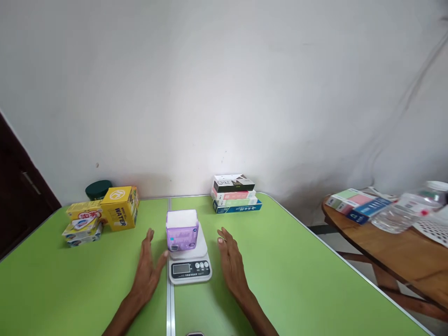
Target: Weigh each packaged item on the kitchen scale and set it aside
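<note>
A white digital kitchen scale point(191, 270) rests on the green table, its display facing me. On its platform stands a purple pack point(182, 238) with a white top, which looks like a soft tissue or pad pack. My left hand point(147, 270) is to the left of the scale, thumb and fingers apart, the thumb close to the pack's lower left corner. To the right of the scale is my right hand point(232, 261), fingers stretched out and holding nothing. Whether the left thumb touches the scale I cannot tell.
At the back left are yellow boxes point(121, 210), smaller boxes point(84, 228) and a dark green lid point(98, 189). Several flat boxes are stacked point(234, 193) near the wall. A wooden side table point(402, 261) at right holds a box point(359, 205) and a clear plastic bottle point(402, 214).
</note>
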Demonstrator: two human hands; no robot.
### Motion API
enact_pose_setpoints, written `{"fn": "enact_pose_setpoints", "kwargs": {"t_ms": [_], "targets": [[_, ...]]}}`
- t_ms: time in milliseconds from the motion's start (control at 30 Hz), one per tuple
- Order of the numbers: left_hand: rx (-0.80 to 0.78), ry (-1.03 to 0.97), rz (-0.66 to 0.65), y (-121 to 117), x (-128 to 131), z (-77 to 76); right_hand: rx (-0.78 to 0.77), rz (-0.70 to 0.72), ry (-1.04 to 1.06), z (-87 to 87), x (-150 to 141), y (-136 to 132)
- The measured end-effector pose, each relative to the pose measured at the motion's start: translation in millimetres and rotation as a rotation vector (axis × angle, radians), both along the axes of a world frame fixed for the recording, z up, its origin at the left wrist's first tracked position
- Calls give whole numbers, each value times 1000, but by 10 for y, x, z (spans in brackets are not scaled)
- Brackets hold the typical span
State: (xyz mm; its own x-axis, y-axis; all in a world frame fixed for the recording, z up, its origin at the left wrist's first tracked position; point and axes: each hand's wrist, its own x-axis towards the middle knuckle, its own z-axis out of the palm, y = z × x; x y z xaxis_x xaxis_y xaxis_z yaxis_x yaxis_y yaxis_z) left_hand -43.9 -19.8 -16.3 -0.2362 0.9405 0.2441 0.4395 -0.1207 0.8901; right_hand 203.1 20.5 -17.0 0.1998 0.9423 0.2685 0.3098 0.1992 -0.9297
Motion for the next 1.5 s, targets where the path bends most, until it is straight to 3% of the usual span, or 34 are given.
{"fn": "enact_pose_setpoints", "kwargs": {"t_ms": [167,433,900,1133,1367,1500], "targets": [[-84,-195,75,16,-138,-140,-105,-49,77,-205,146,-10],[-148,-165,87,48,-186,-131,-103,-51,40,-125,98,-23],[-72,-146,125,13,-144,-123,-109,-25,49,-76,121,-60],[52,-59,151,8,54,101,7,66,84,115,-45,-73],[137,-11,7,115,411,476,162,241,0,262,-600,16],[151,26,-60,32,571,624,294,249,-12,349,-592,8]]}}
